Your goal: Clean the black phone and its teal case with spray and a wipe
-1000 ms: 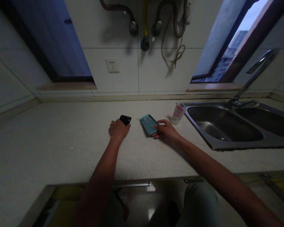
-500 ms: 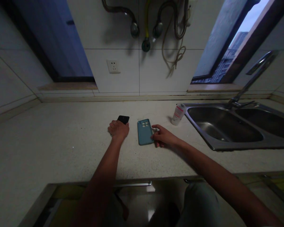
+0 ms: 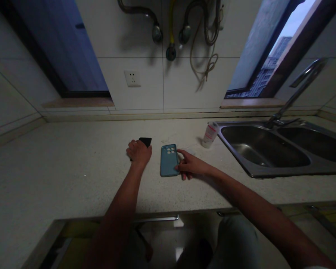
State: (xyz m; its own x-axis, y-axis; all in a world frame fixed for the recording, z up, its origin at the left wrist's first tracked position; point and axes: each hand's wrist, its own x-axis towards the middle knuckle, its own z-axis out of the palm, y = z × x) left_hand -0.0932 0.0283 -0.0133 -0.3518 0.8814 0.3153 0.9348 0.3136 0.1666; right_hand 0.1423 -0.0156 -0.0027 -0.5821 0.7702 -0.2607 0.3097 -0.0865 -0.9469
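A black phone [image 3: 146,141] lies on the counter, mostly covered by my left hand [image 3: 140,151]. That hand is closed over it, and only the phone's far end and a bit of its edge show. To the right is a blue-green phone case [image 3: 168,163], flat on the counter, with several camera holes at its far end. My right hand [image 3: 188,164] holds the case by its right edge, thumb near the lower part and index finger reaching toward the upper corner. A small gap of counter separates the phone from the case.
A translucent plastic cup [image 3: 210,135] with pink-red print stands behind my right hand, by the rim of a double steel sink [image 3: 253,175]. A faucet [image 3: 299,87] rises behind the sink. Hoses and a socket [image 3: 132,79] are on the tiled wall.
The phone case has shifted slightly toward me and to the left with my right hand at its edge. My left hand stays over the phone. The view has moved a little.
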